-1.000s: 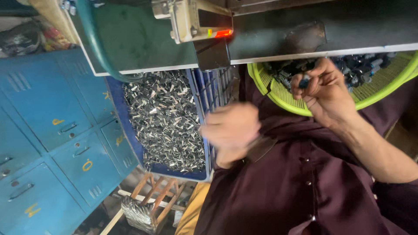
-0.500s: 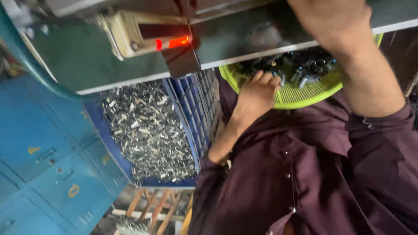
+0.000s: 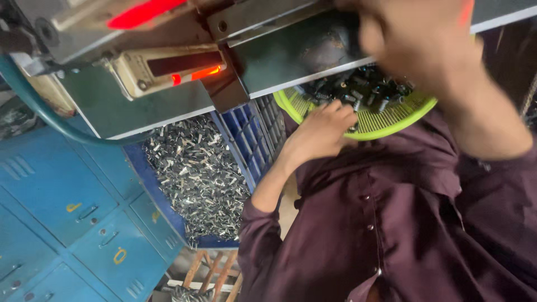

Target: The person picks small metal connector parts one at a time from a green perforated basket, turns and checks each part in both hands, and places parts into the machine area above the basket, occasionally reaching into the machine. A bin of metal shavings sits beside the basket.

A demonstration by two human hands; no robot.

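My left hand [image 3: 323, 132] reaches into a lime-green plastic basket [image 3: 391, 120] on my lap. Its fingers curl down among the small dark metal parts [image 3: 363, 89] heaped in the basket. My right hand [image 3: 418, 40] is raised near the camera, blurred, over the edge of the grey machine table [image 3: 291, 56]. Whatever it holds cannot be made out. Both arms wear dark maroon sleeves.
A machine part with a red glowing light [image 3: 168, 70] sits above the table edge. A blue plastic crate [image 3: 249, 140] full of shiny silver metal pieces [image 3: 193, 173] stands at my left, next to blue metal lockers [image 3: 61, 207]. A wooden stool [image 3: 210, 274] is below.
My right hand has risen from the basket to the machine table. My left hand went from mid-air into the basket and now digs deeper among the parts. The view has shifted closer.
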